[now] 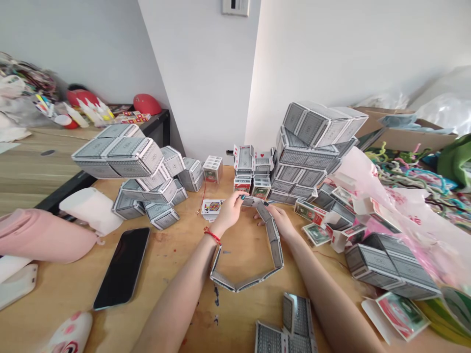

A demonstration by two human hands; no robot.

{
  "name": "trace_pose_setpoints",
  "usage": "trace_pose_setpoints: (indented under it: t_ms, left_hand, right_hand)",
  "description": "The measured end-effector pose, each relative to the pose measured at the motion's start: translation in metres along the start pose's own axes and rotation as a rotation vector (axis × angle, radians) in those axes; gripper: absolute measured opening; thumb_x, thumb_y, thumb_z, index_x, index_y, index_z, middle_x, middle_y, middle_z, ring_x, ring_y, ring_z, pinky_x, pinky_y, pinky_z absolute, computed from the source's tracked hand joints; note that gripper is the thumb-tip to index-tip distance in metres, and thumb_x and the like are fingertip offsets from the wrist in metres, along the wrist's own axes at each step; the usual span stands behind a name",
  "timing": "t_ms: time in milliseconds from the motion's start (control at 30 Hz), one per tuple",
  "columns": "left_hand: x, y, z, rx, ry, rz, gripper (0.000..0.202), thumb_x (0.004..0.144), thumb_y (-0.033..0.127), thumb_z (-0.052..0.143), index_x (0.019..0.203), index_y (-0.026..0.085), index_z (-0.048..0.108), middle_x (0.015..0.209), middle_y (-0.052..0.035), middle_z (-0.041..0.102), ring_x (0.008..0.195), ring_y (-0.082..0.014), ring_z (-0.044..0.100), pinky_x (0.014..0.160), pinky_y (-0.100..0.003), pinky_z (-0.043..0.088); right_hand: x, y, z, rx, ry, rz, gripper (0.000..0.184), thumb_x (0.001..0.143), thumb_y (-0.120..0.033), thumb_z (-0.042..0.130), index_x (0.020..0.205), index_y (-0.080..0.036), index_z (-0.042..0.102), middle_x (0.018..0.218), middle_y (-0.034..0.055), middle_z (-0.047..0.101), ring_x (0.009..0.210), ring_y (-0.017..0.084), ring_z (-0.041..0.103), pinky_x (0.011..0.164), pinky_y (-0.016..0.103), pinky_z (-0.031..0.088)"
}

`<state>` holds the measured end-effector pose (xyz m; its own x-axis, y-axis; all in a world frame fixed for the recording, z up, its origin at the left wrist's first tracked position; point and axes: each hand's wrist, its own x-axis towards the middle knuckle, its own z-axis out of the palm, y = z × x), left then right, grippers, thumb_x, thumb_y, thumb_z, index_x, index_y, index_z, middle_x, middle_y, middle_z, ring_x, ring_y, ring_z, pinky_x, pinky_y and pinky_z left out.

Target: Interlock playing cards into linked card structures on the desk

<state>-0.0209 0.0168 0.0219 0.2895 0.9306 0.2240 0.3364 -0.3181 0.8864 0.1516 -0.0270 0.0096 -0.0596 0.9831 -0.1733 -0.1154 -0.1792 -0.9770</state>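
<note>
A ring of folded playing cards (pixel 272 235) stands on its edge on the wooden table, with grey patterned backs facing outward. My left hand (pixel 232 210) pinches its far side between thumb and fingers. At the far right of the ring, my right hand (pixel 280 219) has its fingers closed round the cards, some fingertips hidden behind them. Just left of my left hand lies a small pile of loose cards (pixel 212 208), a face card on top. Folded card pieces (pixel 285 331) lie near the front edge.
Stacked card blocks rise at left (pixel 132 157) and right (pixel 312 157). Card boxes (pixel 315 234) crowd the right side. A black phone (pixel 122 267), a pink roll (pixel 47 235) and a white cup-like object (pixel 91 208) lie left. A wall (pixel 206 73) stands behind.
</note>
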Motion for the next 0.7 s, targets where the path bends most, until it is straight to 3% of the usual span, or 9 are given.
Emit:
trace_pose_setpoints:
  t_ms: [167, 300, 533, 700]
  left_hand:
    - [-0.001, 0.001, 0.007, -0.016, 0.032, -0.014, 0.024, 0.087, 0.022, 0.036, 0.1, 0.018, 0.056, 0.101, -0.0046, 0.061, 0.092, -0.0154, 0.056, 0.082, -0.027, 0.042]
    - [-0.002, -0.003, 0.013, -0.049, -0.012, 0.001, 0.024, 0.088, 0.023, 0.035, 0.1, 0.019, 0.055, 0.1, -0.0051, 0.062, 0.09, -0.0161, 0.056, 0.081, -0.028, 0.043]
    - [-0.004, -0.005, 0.019, -0.055, -0.007, -0.007, 0.024, 0.088, 0.023, 0.035, 0.1, 0.018, 0.055, 0.099, -0.0061, 0.062, 0.09, -0.0169, 0.056, 0.082, -0.03, 0.043]
    - [-0.003, -0.008, 0.019, -0.1, -0.003, -0.003, 0.024, 0.088, 0.023, 0.035, 0.101, 0.018, 0.055, 0.104, -0.0074, 0.061, 0.101, -0.0185, 0.054, 0.087, -0.031, 0.041]
  right_hand:
    - [-0.003, -0.003, 0.0, -0.039, -0.025, -0.005, 0.042, 0.074, -0.052, 0.051, 0.089, -0.015, 0.064, 0.076, 0.0089, 0.07, 0.068, 0.024, 0.064, 0.055, 0.032, 0.05]
    - [0.002, 0.002, -0.003, -0.047, -0.04, 0.004, 0.041, 0.074, -0.052, 0.052, 0.086, -0.015, 0.064, 0.069, 0.007, 0.069, 0.056, 0.021, 0.063, 0.053, 0.031, 0.049]
    - [0.007, 0.009, -0.006, -0.068, -0.072, 0.026, 0.042, 0.071, -0.055, 0.053, 0.081, -0.015, 0.065, 0.071, 0.0067, 0.069, 0.05, 0.02, 0.062, 0.052, 0.032, 0.049]
    - [0.004, 0.006, -0.005, -0.119, -0.108, 0.018, 0.046, 0.072, -0.057, 0.05, 0.083, -0.015, 0.064, 0.07, 0.0066, 0.069, 0.052, 0.02, 0.062, 0.055, 0.032, 0.05]
